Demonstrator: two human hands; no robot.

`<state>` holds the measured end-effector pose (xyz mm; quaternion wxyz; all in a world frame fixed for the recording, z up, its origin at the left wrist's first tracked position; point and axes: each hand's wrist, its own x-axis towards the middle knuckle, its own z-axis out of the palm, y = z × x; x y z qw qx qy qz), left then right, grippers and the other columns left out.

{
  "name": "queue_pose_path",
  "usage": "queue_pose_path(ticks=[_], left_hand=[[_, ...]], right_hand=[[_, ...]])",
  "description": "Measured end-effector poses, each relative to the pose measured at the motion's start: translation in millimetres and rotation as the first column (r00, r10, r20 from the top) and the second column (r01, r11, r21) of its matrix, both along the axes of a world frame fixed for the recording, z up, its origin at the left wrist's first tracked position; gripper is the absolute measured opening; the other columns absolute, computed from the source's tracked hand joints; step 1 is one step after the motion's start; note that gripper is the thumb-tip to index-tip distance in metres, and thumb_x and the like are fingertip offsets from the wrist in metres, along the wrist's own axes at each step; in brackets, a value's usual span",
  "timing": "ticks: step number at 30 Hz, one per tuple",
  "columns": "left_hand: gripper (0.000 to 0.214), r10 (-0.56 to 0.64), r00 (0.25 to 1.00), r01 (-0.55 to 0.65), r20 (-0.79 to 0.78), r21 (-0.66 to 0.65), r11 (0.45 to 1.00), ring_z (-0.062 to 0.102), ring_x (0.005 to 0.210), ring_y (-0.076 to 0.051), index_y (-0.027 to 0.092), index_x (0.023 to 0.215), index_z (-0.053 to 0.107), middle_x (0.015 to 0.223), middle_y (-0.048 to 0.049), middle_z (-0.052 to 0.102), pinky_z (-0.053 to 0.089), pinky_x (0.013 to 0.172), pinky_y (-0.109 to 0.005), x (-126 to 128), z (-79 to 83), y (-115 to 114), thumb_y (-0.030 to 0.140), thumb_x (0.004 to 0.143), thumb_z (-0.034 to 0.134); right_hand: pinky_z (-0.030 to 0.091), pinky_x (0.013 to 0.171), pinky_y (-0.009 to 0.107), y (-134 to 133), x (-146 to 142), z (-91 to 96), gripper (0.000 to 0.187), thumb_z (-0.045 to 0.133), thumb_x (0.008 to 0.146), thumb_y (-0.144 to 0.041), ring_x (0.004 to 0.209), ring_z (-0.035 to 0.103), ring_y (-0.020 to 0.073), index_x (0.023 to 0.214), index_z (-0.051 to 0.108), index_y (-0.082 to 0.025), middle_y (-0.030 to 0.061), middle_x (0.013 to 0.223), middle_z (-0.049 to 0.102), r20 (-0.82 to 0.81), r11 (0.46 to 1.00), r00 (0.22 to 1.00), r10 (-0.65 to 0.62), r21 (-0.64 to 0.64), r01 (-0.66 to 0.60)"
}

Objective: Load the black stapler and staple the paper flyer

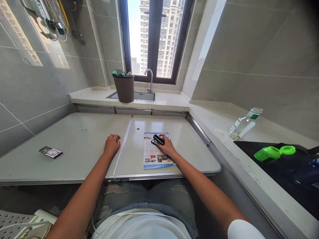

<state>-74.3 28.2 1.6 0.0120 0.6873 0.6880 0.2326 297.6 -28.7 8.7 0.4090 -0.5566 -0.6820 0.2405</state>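
A black stapler (159, 139) is in my right hand (167, 146), fingers closed around it. It rests on a printed leaflet (156, 158) with a blue border, which lies flat on the right half of the white folding table (196, 146). My left hand (112, 145) lies on the table just left of the centre seam, fingers curled in; whatever may be between them is hidden. A tiny dark piece, like a short strip of staples (138, 128), sits beyond the leaflet. Far to the left is a small grey and white packet with a label (51, 152).
Behind the table, a brown bin (124, 88) stands at the sink (144, 96) with its faucet (150, 79). On the right counter are a clear bottle (245, 123) and a green open-lidded container (267, 154) on a black surface. A metal rail (199, 127) borders the table.
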Motion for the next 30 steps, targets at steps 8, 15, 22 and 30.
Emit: queue_pose_path(ticks=[8,15,22,30], left_hand=[[0.033,-0.175,0.985,0.174,-0.002,0.105,0.979,0.062,0.118,-0.032,0.017,0.112,0.072,0.123,-0.0157,0.066,0.049,0.108,-0.048,40,15.3,-9,0.012,0.092,0.047],[0.035,-0.657,0.742,0.661,0.134,0.019,0.751,0.061,0.13,-0.029,0.022,0.129,0.068,0.139,-0.0122,0.065,0.047,0.116,-0.047,130,2.3,-31,0.039,0.101,0.057],[0.036,-0.667,0.735,0.668,0.12,0.035,0.743,0.056,0.139,-0.031,0.02,0.131,0.068,0.148,-0.0146,0.062,0.044,0.12,-0.051,129,-12.3,-33,0.034,0.1,0.057],[0.036,-0.669,0.734,0.668,0.119,0.055,0.742,0.061,0.129,-0.032,0.022,0.126,0.072,0.138,-0.0139,0.064,0.047,0.116,-0.051,131,-6.1,-38,0.039,0.095,0.065]], right_hand=[[0.052,0.096,0.039,0,34,-11.1,0.035,0.072,0.082,-0.03,0.103,0.071,0.0246,0.116,0.064,-0.026,0.0024,0.111,0.075,0.028,0.996,0.998,-0.048,0.073,0.046],[0.053,0.097,0.04,-3,32,-8.8,0.031,0.075,0.083,-0.022,0.103,0.071,0.0249,0.114,0.073,-0.022,0.0056,0.112,0.077,0.145,0.987,0.989,-0.031,0.163,0.007],[0.052,0.107,0.047,-6,38,-9.4,0.044,0.077,0.084,-0.017,0.116,0.072,0.0287,0.126,0.073,-0.025,0.0063,0.124,0.077,0.083,0.984,0.997,0.005,0.176,-0.019],[0.05,0.108,0.047,-5,30,-3.8,0.045,0.076,0.086,-0.022,0.119,0.068,0.0272,0.13,0.071,-0.025,0.0077,0.126,0.075,0.083,0.975,0.992,0.099,0.192,-0.113]])
